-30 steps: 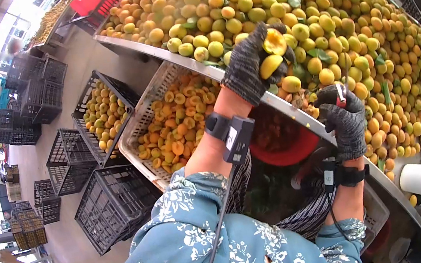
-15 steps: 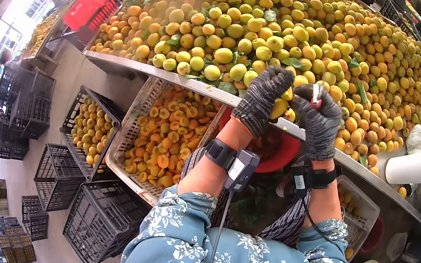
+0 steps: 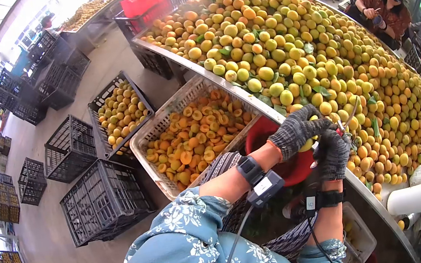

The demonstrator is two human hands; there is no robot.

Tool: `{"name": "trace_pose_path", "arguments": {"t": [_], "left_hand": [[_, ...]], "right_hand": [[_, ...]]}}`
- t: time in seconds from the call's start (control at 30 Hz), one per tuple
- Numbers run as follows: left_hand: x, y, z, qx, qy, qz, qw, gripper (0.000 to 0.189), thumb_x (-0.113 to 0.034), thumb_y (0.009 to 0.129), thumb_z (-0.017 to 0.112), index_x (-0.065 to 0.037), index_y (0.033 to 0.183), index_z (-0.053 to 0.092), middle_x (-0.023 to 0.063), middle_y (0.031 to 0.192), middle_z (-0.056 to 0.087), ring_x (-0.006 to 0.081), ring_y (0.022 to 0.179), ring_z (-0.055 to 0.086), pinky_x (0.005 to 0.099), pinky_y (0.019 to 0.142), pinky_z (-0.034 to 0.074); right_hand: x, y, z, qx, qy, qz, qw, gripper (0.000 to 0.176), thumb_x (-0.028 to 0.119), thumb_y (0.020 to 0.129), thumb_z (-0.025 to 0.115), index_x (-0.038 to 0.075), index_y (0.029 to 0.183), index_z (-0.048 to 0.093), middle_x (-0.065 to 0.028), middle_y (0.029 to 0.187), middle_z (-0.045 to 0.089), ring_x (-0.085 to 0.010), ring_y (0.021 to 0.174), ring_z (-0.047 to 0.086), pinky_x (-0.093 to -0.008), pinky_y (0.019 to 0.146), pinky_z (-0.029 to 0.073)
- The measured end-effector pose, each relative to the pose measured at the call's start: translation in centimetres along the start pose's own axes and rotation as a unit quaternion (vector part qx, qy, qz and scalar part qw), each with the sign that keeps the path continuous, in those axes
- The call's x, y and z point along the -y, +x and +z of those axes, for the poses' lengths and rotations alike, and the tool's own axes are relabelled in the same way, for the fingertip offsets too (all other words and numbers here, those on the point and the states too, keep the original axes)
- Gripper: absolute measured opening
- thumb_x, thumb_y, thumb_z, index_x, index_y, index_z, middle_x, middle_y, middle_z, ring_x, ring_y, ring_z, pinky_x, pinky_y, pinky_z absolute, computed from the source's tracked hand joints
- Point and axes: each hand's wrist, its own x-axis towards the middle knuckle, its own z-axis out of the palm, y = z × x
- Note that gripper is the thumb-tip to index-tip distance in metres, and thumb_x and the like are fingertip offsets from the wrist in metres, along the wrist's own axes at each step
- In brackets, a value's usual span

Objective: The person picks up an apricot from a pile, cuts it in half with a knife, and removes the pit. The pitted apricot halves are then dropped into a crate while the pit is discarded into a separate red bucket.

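My left hand (image 3: 301,131), in a dark grey striped glove, is closed around a yellow apricot (image 3: 306,145), mostly hidden by the fingers. Close against it, my right hand (image 3: 331,153) wears a matching glove and grips a small knife (image 3: 339,128) with a red part showing near the thumb. The blade's contact with the fruit is hard to make out. Both hands are over the front edge of a metal-rimmed table heaped with whole apricots (image 3: 287,59). Beneath them stands a red tub (image 3: 296,168), partly covered by my arms.
A white crate (image 3: 158,174) of halved apricots stands left of the tub. Black crates (image 3: 108,200) sit on the floor, one with whole apricots (image 3: 122,112). A white bucket (image 3: 411,200) is at the right table edge. Across the pile is another person (image 3: 387,12).
The view has shifted, so the table and crates appear lower and further right. My hands have come closer together, and my right hand has turned, with the knife now near the left fingertips.
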Motion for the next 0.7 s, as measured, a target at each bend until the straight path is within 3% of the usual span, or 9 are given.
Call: {"name": "trace_pose_path", "arguments": {"t": [0.07,0.13,0.3,0.37,0.4,0.47,0.5,0.53,0.7], "left_hand": [[-1.7,-1.1,-2.1,-0.021,0.047,-0.023,0.998,0.028,-0.029,0.084,0.071,-0.004,0.094,0.062,0.0040,0.085,0.062,0.0111,0.083,0.057,0.0288,0.074,0.048],[-1.3,-1.6,-5.5,-0.033,0.016,-0.018,0.999,0.027,-0.029,0.085,0.070,-0.004,0.093,0.064,0.0036,0.084,0.063,0.0117,0.081,0.057,0.0290,0.073,0.048],[-1.5,-4.3,-15.1,-0.054,0.087,-0.024,0.994,0.026,-0.028,0.084,0.070,-0.004,0.092,0.065,0.0044,0.083,0.063,0.0131,0.079,0.058,0.0285,0.075,0.048],[-1.5,-5.3,-18.3,-0.072,0.253,-0.080,0.961,0.036,-0.036,0.083,0.070,-0.007,0.105,0.065,0.0107,0.095,0.066,0.0207,0.090,0.062,0.0338,0.083,0.048],[-1.8,-5.8,-19.2,-0.075,0.252,-0.080,0.961,0.036,-0.036,0.083,0.070,-0.007,0.105,0.065,0.0107,0.095,0.066,0.0207,0.090,0.062,0.0338,0.083,0.048],[-3.6,-6.8,-19.8,-0.121,0.605,-0.134,0.776,0.047,-0.035,0.082,0.071,-0.010,0.120,0.061,0.0115,0.111,0.066,0.0241,0.104,0.062,0.0354,0.089,0.048],[-2.8,-6.7,-21.1,-0.142,0.623,-0.115,0.761,0.053,-0.038,0.080,0.071,-0.012,0.124,0.058,0.0157,0.116,0.064,0.0311,0.108,0.060,0.0398,0.091,0.047],[-2.7,-6.5,-22.2,-0.147,0.621,-0.117,0.761,0.053,-0.038,0.080,0.071,-0.012,0.124,0.058,0.0157,0.116,0.064,0.0311,0.108,0.060,0.0398,0.091,0.047],[-3.0,-3.9,-26.9,-0.237,0.379,-0.037,0.894,0.039,-0.031,0.083,0.069,-0.007,0.113,0.063,0.0159,0.104,0.067,0.0263,0.098,0.063,0.0354,0.085,0.049]], "right_hand": [[0.6,0.0,1.3,-0.022,-0.014,0.016,1.000,0.010,0.015,0.082,0.066,0.007,0.080,0.060,0.0001,0.052,0.050,-0.0116,0.032,0.042,-0.0246,0.030,0.034],[1.6,-0.1,1.9,-0.039,-0.149,0.067,0.986,0.014,0.017,0.082,0.069,0.007,0.081,0.060,0.0003,0.053,0.051,-0.0101,0.032,0.041,-0.0239,0.030,0.033],[1.0,-0.2,2.1,-0.021,-0.224,0.037,0.974,0.014,0.013,0.080,0.069,0.005,0.090,0.065,0.0008,0.057,0.052,-0.0080,0.033,0.040,-0.0222,0.031,0.032],[1.6,-0.6,3.0,-0.040,-0.229,0.052,0.971,0.015,0.011,0.079,0.068,0.004,0.092,0.065,0.0005,0.060,0.053,-0.0075,0.036,0.041,-0.0211,0.032,0.032],[1.4,-0.6,2.9,-0.024,-0.219,0.036,0.975,0.015,0.011,0.079,0.067,0.004,0.092,0.065,0.0013,0.062,0.054,-0.0067,0.039,0.042,-0.0201,0.033,0.033],[1.4,-0.4,3.3,-0.041,-0.233,0.025,0.971,0.014,0.010,0.079,0.067,0.004,0.091,0.065,0.0017,0.062,0.054,-0.0063,0.040,0.042,-0.0196,0.033,0.033],[1.2,-0.2,3.2,-0.039,-0.233,0.018,0.972,0.013,0.009,0.079,0.066,0.004,0.091,0.065,0.0020,0.062,0.054,-0.0061,0.039,0.041,-0.0195,0.034,0.033],[1.1,0.0,3.1,-0.048,-0.244,0.015,0.968,0.012,0.009,0.080,0.065,0.004,0.090,0.065,0.0018,0.063,0.054,-0.0061,0.039,0.041,-0.0200,0.034,0.032],[-1.2,1.6,1.8,-0.047,-0.239,-0.034,0.969,0.013,0.009,0.081,0.065,0.004,0.093,0.066,0.0009,0.064,0.056,-0.0063,0.038,0.041,-0.0200,0.034,0.033]]}}
